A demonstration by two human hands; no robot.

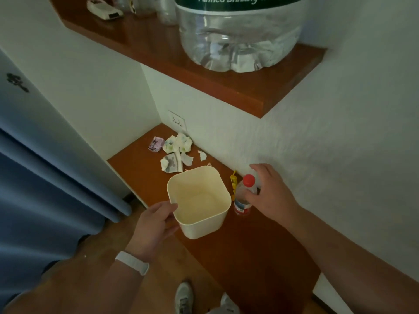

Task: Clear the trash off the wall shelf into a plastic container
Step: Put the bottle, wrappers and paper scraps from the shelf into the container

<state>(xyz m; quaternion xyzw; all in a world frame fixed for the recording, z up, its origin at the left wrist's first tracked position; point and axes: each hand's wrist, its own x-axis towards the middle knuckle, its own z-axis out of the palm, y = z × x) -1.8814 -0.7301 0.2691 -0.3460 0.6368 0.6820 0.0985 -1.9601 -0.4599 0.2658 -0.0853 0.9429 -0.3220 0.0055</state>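
L hand (156, 223) grips cream plastic container (204, 227) at its near-L wall, R hand (269, 193) curls round red-capped bottle (243, 196) just R of container, crumpled papers (174, 152) lying beyond container.

Items present: one upper shelf (226, 87), one lower shelf (260, 245), one plastic container (199, 223), one red-capped bottle (243, 200), one yellow wrapper (233, 182), one pink carton (156, 143), three crumpled paper wads (178, 143), two torn scraps (202, 155), one water jug (238, 37), one left hand (152, 225), one right hand (269, 191).

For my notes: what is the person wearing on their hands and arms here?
The left hand and right hand are bare, without gloves. Both forearms are bare too, no sleeves in view. A white wristband circles the left wrist.
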